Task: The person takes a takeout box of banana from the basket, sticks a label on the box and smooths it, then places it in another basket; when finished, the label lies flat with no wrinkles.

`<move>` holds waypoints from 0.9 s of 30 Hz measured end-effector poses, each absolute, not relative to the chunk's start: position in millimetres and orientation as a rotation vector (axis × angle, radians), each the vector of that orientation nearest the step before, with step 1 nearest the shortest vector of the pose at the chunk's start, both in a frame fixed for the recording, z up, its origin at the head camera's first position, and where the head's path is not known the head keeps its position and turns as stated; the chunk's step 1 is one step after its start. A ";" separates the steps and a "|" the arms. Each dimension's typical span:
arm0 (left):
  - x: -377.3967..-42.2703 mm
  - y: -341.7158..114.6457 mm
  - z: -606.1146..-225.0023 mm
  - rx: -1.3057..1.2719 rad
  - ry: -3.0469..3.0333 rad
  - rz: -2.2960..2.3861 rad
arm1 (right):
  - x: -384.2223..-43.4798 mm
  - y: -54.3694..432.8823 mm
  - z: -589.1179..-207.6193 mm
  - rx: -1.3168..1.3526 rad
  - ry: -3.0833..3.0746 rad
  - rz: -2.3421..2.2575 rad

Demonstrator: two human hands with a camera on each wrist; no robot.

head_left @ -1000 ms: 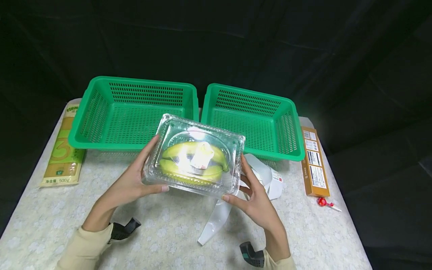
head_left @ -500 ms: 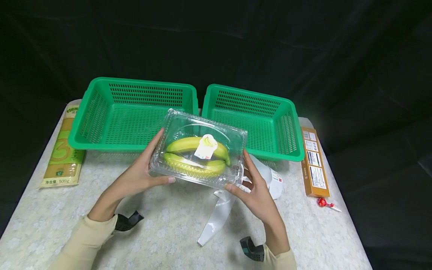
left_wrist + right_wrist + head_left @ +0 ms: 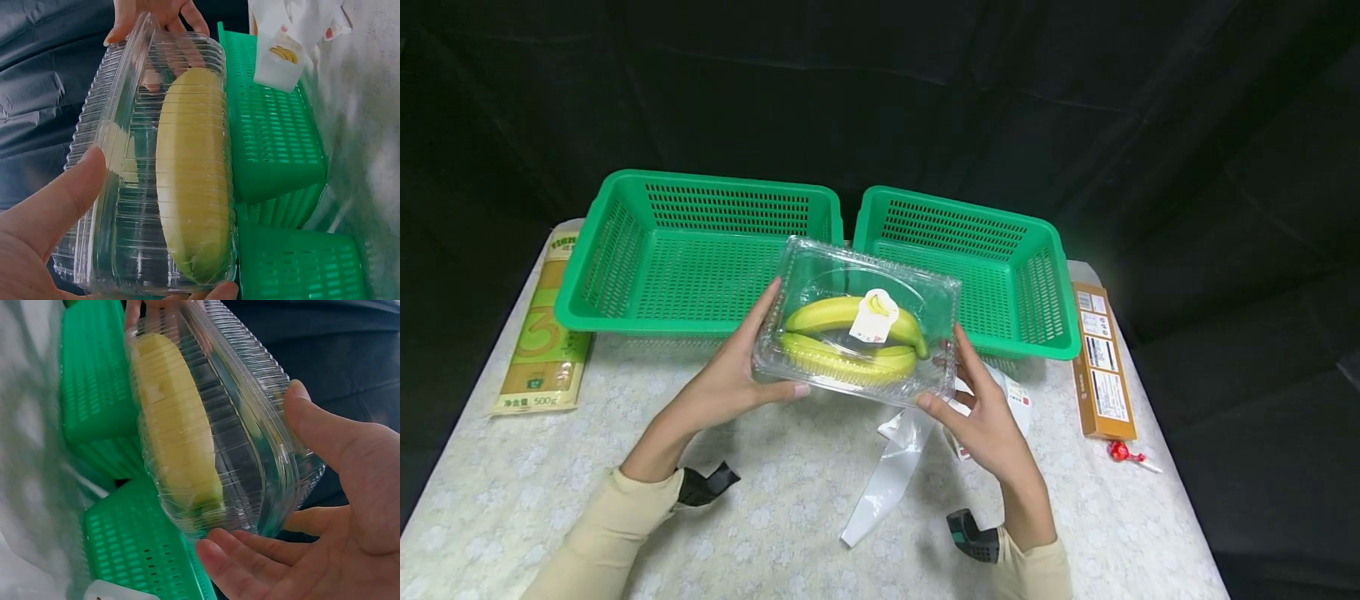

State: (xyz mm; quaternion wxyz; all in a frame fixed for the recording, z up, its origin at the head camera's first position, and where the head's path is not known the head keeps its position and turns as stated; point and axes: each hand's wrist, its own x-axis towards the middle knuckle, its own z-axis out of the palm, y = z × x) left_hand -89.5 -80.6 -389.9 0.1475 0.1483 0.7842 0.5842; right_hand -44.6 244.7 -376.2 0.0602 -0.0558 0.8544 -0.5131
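Observation:
My left hand and right hand hold a lidded clear plastic container by its two short ends, above the table. Two yellow bananas lie inside, seen through the lid, which carries a white label with a banana picture. In the left wrist view the left thumb presses the container's edge, with fingertips showing underneath. From the right wrist view, the right thumb lies on the upper edge while the other fingers support it from below.
Two green baskets stand side by side behind the container. White crumpled packaging lies beneath and beside the right hand. A yellow-green 500g packet lies at the left. On the right are an orange box and a red lollipop.
Both hands have carried the container a little to the right and away from the body. Glare on the lid has gone, so the bananas and label show clearly.

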 end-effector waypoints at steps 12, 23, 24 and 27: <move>-97.4 -70.4 -387.9 0.411 2.230 1.674 | -51.3 253.4 -373.2 -0.159 2.608 -1.506; -107.2 -61.7 -384.9 0.436 2.188 1.677 | -54.6 260.3 -374.4 -0.131 2.603 -1.528; -107.9 -60.9 -385.0 0.437 2.185 1.678 | -54.8 261.0 -374.3 -0.129 2.606 -1.523; -110.4 -58.3 -385.9 0.436 2.183 1.682 | -55.3 263.0 -373.9 -0.125 2.613 -1.518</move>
